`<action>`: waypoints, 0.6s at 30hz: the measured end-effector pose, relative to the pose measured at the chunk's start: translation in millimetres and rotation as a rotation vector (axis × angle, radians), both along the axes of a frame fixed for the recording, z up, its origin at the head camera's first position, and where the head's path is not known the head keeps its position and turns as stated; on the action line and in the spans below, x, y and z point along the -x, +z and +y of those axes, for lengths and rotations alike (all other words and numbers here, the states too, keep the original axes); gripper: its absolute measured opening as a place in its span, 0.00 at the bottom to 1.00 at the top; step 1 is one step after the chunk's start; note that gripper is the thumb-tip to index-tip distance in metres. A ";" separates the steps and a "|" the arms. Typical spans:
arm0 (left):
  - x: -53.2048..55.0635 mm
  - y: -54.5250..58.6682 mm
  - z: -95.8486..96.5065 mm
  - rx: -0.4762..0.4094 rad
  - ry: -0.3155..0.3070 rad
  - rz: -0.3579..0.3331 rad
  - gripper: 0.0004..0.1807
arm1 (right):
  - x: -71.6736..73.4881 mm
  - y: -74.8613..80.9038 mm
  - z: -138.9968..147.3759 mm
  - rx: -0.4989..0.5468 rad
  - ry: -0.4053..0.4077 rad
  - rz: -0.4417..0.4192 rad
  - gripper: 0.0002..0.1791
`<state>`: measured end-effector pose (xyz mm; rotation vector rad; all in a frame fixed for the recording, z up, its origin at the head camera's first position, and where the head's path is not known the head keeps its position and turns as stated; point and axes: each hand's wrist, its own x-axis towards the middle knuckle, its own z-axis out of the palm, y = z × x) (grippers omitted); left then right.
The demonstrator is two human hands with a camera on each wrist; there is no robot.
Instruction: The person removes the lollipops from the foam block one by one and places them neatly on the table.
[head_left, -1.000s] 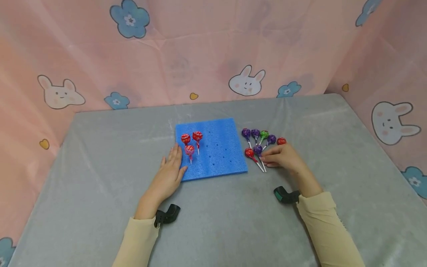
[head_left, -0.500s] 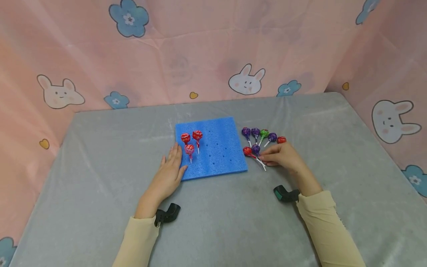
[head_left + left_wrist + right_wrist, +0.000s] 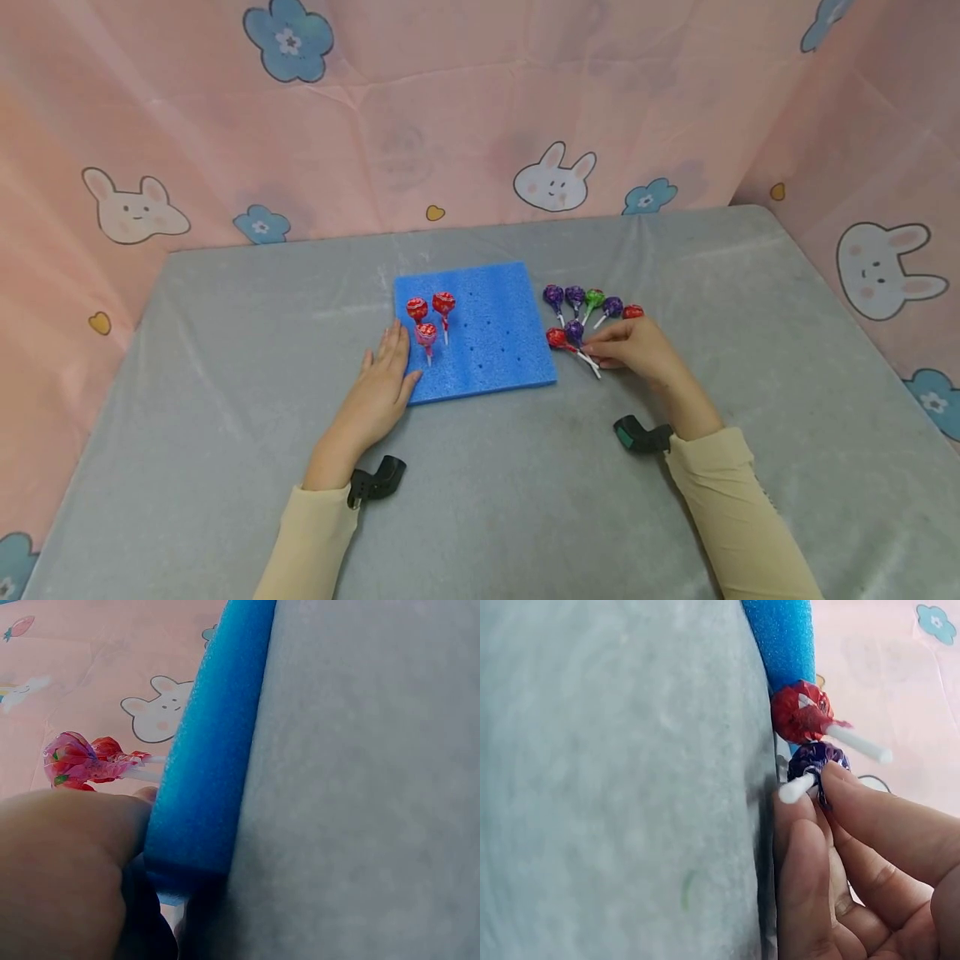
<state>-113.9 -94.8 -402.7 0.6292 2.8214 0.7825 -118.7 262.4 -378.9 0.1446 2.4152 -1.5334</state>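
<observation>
My left hand (image 3: 372, 390) lies with straight fingers along the left edge of a blue foam board (image 3: 491, 367). Its thumb touches the near left corner. Three lollipops stand upright in the board's left part: a red one (image 3: 417, 311), another red one (image 3: 444, 303) and a pink one (image 3: 426, 336). Right of the board, my right hand (image 3: 637, 354) pinches a purple lollipop (image 3: 815, 759) just below its head, between thumb and fingers. A red lollipop (image 3: 801, 712) lies against its left side, and their white sticks cross in the head view.
Behind the right hand lie several lollipops: purple (image 3: 553, 295), purple (image 3: 575, 297), green (image 3: 593, 299), purple (image 3: 612, 307) and a partly hidden red one (image 3: 633, 311). Small holes dot the board. A grey cloth covers the table (image 3: 480, 500); a pink curtain (image 3: 465, 108) hangs behind.
The pinched purple lollipop has shifted slightly left and away from the purple one behind it. The red lollipop beside it has moved a little left too. My left hand stays put.
</observation>
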 end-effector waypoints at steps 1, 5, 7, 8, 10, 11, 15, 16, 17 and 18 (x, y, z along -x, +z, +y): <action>-0.1 0.1 0.0 0.001 0.001 -0.002 0.34 | 0.2 0.1 -0.3 -0.006 -0.003 0.003 0.14; 0.7 -0.8 0.2 -0.002 0.000 0.006 0.34 | 0.4 0.2 -0.6 -0.036 -0.011 0.010 0.14; 1.0 -0.9 0.7 -0.006 -0.001 0.010 0.34 | 0.1 0.1 -0.1 -0.053 -0.012 0.017 0.14; 1.3 -1.1 0.9 -0.008 -0.001 0.012 0.34 | -0.1 0.2 0.2 -0.058 -0.010 0.021 0.14; 1.5 -1.3 1.2 -0.012 -0.003 0.015 0.34 | -0.5 0.6 0.7 -0.063 -0.002 0.027 0.14; 1.7 -1.4 1.2 -0.014 -0.004 0.017 0.34 | -0.7 0.8 0.9 -0.061 0.003 0.029 0.15; 1.1 -1.0 1.0 -0.013 -0.005 0.015 0.34 | -1.5 2.1 0.6 -0.052 0.022 0.022 0.15; 0.7 -0.7 0.7 -0.011 -0.005 0.011 0.34 | -1.7 2.5 0.3 -0.057 0.026 0.020 0.15; 0.4 -0.6 0.5 -0.011 -0.006 0.011 0.34 | -1.9 2.8 -0.1 -0.056 0.030 0.012 0.15; 0.1 -0.3 0.4 -0.009 -0.005 0.009 0.34 | -2.0 3.1 -0.7 -0.056 0.031 0.006 0.16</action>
